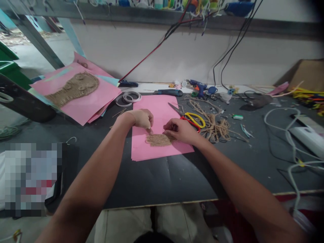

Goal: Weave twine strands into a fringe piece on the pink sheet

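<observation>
A flat patch of jute twine [159,140], laid in tight side-by-side rows, lies on a pink paper sheet [157,104] in front of me. My left hand [143,119] is curled, with its fingertips pressed down at the patch's upper left edge. On the right end, my right hand [181,131] has bent fingers closed together at the twine's upper edge. Its fingers and palm hide part of that end. Scissors [193,120] with yellow and red handles lie just beyond my right hand. Next to them is a loose tangle of jute twine [217,130].
At the left, pink sheets [106,98] carry a larger twine-covered shape [76,86]. Behind are white rings [129,98], a utility knife [168,92] and a blue glue gun [199,87]. White cables [291,135] trail on the right. A dark cylinder [25,98] stands left.
</observation>
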Demonstrator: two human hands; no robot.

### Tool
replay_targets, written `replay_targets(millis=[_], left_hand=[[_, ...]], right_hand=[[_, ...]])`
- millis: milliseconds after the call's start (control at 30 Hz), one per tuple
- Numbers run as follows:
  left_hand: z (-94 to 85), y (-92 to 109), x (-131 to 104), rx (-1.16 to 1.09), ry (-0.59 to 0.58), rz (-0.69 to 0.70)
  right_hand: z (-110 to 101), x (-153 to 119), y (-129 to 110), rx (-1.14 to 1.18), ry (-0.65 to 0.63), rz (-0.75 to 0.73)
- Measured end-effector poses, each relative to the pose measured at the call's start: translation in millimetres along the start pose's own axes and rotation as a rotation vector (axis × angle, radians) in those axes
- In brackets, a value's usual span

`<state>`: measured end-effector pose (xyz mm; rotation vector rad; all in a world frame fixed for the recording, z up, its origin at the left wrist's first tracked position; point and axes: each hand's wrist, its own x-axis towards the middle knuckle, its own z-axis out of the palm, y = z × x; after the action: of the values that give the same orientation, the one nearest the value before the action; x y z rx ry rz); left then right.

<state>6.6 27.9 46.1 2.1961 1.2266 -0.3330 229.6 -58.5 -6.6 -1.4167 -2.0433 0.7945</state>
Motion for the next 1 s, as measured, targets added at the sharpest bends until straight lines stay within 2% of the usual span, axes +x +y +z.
replay_targets(millis=[400,633,1000], left_hand=[[-2.8,-1,-4,0.003,-0.028,0.008],[-3.3,1,-6,-0.001,-0.041,-0.006],[0.4,12,-4,0.071,-0.001,-0.028]], right_hand=[[3,0,1,-0.045,0.032,-0.032],[6,0,4,-0.022,0.025,0.001],[5,1,3,-0.02,0.03,-0.02]])
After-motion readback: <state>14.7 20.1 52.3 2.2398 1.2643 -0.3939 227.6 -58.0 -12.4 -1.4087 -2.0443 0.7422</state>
